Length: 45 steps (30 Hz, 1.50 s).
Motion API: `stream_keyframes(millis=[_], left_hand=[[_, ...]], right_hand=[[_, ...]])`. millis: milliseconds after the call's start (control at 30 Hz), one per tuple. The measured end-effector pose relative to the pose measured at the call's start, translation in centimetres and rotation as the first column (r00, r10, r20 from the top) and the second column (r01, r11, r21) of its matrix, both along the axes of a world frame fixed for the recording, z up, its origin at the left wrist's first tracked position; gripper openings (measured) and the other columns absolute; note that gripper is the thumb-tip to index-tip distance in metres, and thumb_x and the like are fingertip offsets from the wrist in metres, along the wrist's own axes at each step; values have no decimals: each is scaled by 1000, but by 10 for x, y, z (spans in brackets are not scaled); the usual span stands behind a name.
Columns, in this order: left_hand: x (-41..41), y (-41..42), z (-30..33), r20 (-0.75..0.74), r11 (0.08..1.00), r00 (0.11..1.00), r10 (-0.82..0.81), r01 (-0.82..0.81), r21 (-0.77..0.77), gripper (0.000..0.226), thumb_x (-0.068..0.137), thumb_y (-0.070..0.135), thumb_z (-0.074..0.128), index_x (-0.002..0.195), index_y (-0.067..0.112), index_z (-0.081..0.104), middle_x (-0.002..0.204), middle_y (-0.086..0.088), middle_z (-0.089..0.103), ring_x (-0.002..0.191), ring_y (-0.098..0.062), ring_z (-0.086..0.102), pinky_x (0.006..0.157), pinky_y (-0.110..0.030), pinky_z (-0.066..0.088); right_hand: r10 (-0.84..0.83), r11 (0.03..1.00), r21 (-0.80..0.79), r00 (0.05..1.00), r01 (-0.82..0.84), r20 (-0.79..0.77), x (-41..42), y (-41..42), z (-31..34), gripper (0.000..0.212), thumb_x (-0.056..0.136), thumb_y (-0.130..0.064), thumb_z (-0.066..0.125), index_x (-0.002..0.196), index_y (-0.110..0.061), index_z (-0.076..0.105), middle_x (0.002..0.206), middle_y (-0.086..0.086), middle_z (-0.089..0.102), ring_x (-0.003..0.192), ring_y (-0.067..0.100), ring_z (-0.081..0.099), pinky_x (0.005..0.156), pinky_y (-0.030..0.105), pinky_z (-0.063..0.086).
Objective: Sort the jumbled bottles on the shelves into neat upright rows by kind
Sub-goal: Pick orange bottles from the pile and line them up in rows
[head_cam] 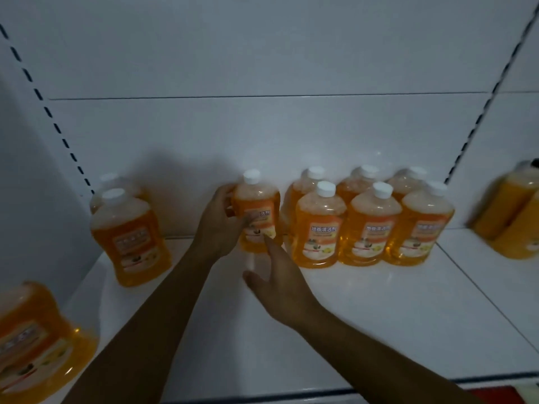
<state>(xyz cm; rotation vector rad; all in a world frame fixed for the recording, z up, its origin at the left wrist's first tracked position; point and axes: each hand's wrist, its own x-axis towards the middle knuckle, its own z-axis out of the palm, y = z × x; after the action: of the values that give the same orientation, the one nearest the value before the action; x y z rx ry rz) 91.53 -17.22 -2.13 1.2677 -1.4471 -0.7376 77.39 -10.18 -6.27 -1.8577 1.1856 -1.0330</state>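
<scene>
- Head view: held bottle, clear plastic, orange liquid, white screw cap, orange-and-white label with Chinese print; upright, at the back of the white shelf, just left of the bottle block.
- Bottle block: six same-kind bottles, upright, two rows of three, front row touching side by side, labels facing out.
- Left pair: two more of the same bottles, one behind the other, near the left upright; front one leans slightly.
- Blurred bottle at the bottom-left edge, same kind, tilted look; can't tell what it stands on.
- Right-bay bottles: orange, blurred, in the next bay past the slotted upright.
- Left hand: fingers curled round the held bottle's left side, thumb across the label; gripping it.
- Right hand: fingers spread and straight, released, holding nothing; fingertip at the held bottle's lower front, contact unclear.
- Both forearms reach up from the bottom edge, bare, converging toward the held bottle.
</scene>
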Motion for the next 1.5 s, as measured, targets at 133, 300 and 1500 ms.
stream_keyframes(millis=[133,300,1500], left_hand=[[-9,-16,-6,-16,999,999,-38,38,33,69,61,48,83,118,30,48,116,8,63,105,-16,64,88,-48,56],[-15,-17,-11,-14,1000,1000,-17,17,-10,66,69,46,81,123,25,49,121,3,61,106,-16,63,88,-47,56],[156,267,-21,-52,655,668,742,-740,-153,40,82,38,71,115,22,56,89,3,60,90,-11,61,75,-29,54]], right_hand=[[1,1000,24,998,1,-63,-2,-10,-2,66,93,-24,61,149,-24,25,150,-13,37,134,2,35,94,-2,22],[-25,999,25,996,27,-81,-2,-16,-9,68,95,-28,59,150,-24,20,152,-16,31,133,-5,29,88,-9,17],[498,863,79,867,-498,20,187,75,13,50,75,-27,81,116,-16,55,103,-7,60,85,-5,54,66,8,38]])
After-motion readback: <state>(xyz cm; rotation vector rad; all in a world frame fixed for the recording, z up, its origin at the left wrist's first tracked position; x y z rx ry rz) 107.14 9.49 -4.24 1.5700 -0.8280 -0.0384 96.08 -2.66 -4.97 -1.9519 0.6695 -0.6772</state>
